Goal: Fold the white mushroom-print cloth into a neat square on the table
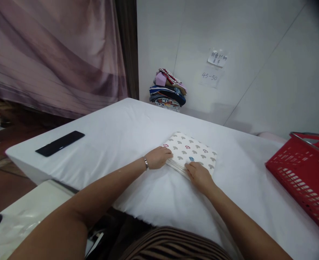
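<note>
A folded white cloth printed with small grey, red and blue shapes lies on the white-covered table. My left hand grips the cloth's near left corner, fingers curled under the edge; a bracelet sits on that wrist. My right hand holds the near edge of the same cloth, fingers closed against the stacked layers.
A red plastic basket stands at the table's right edge. A black phone lies near the left edge. A pile of folded clothes sits at the far corner against the white wall. A pink curtain hangs at left.
</note>
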Motion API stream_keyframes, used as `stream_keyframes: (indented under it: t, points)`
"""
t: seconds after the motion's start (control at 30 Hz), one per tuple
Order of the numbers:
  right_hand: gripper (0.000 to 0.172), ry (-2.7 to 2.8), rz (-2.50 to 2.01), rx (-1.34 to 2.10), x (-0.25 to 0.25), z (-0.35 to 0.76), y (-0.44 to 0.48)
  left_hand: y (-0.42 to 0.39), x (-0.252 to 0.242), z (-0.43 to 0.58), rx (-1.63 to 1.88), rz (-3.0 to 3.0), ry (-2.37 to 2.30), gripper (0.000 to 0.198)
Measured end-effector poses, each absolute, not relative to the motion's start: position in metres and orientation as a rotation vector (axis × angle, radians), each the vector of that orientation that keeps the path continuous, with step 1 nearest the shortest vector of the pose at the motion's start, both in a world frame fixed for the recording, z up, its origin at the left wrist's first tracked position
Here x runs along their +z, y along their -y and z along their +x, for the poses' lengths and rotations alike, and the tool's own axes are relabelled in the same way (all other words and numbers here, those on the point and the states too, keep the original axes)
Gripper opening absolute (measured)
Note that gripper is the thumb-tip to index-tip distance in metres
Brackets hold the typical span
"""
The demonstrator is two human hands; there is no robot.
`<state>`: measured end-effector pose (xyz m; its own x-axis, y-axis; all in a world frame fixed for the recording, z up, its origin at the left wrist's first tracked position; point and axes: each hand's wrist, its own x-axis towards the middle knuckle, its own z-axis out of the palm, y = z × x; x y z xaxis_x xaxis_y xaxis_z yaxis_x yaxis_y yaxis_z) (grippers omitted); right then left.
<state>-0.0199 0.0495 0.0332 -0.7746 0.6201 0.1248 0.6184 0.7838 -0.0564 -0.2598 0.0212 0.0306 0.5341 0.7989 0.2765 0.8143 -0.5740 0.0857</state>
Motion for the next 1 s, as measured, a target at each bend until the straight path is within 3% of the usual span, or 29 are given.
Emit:
stream_keyframes:
  t: [0.27,0.6,1.0]
  points:
    - [0.030,2.796,-1.048,0.115,0.030,-0.018,-0.054,-0.023,0.030,-0.260,-0.436,-2.696,1.417,0.033]
    - [0.030,2.721,-1.051,0.321,0.032,-0.016,-0.059,-0.024,0.029,-0.256,-0.350,-2.622,1.462,0.017]
    - [0.030,2.852,-0.913,-0.117,0.018,-0.016,-0.046,-0.013,0.024,-0.251,-0.295,-2.510,1.451,0.019]
